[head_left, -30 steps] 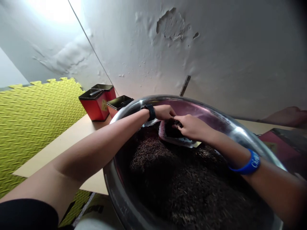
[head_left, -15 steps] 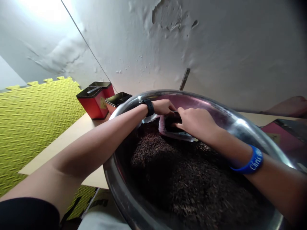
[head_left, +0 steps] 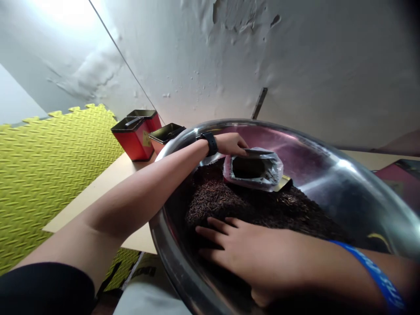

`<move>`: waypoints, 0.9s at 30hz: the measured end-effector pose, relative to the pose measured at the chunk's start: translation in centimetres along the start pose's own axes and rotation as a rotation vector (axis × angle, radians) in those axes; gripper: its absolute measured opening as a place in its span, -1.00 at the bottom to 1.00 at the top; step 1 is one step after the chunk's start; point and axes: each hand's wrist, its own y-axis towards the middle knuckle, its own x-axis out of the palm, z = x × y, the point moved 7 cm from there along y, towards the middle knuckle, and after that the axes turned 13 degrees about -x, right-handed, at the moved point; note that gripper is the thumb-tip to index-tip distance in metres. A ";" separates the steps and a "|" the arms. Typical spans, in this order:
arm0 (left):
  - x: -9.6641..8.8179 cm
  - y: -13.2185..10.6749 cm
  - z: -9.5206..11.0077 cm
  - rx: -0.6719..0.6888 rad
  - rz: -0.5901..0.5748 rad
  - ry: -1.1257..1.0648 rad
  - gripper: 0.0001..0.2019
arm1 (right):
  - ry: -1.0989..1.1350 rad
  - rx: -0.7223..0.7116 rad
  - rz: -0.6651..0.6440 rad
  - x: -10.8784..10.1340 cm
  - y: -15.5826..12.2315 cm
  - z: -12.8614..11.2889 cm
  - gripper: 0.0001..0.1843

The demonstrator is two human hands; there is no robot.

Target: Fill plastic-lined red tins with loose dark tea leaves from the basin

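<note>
A big shiny metal bowl (head_left: pixel 177 262) holds a heap of dark, dry loose tea leaves (head_left: pixel 213 197). On the heap, towards the far wall of the bowl, a tin lined with a clear plastic bag (head_left: pixel 274 168) rests with its mouth facing me, dark inside. My left hand (head_left: pixel 231 143), with a black watch above it, is closed on the tin's far upper edge. A yellow-gold edge (head_left: pixel 284 183) shows at the tin's right. Nearer to me, my right hand (head_left: pixel 249 249) is over the leaves, palm down, fingers spread and touching them, with nothing in it.
Red tins (head_left: pixel 134 140) stand on the pale board (head_left: pixel 98 197) left of the bowl, with an open-topped tin (head_left: pixel 167 133) close to the rim. Another red tin (head_left: pixel 400 179) is at the right. A yellow foam mat (head_left: pixel 59 175) and a peeling wall (head_left: pixel 295 65) border the area.
My right hand has come away from the tin's mouth and down towards me, onto the leaves, with its fingers spread. My left hand stays at the tin's edge.
</note>
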 end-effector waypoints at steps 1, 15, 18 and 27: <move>0.0 0.0 -0.1 -0.002 0.001 -0.002 -0.65 | -0.010 0.013 -0.005 0.8 0.4 -0.2 -0.03; 0.0 -0.1 0.1 -0.016 0.019 -0.010 -0.66 | -0.298 0.066 0.281 2.3 2.2 0.0 -0.76; 0.1 0.0 0.2 -0.016 0.014 -0.003 -0.65 | -0.316 0.053 0.277 2.5 2.7 0.3 -0.80; 0.1 0.1 0.0 -0.014 0.004 -0.001 -0.65 | -0.276 -0.006 0.264 2.5 3.1 0.6 -0.83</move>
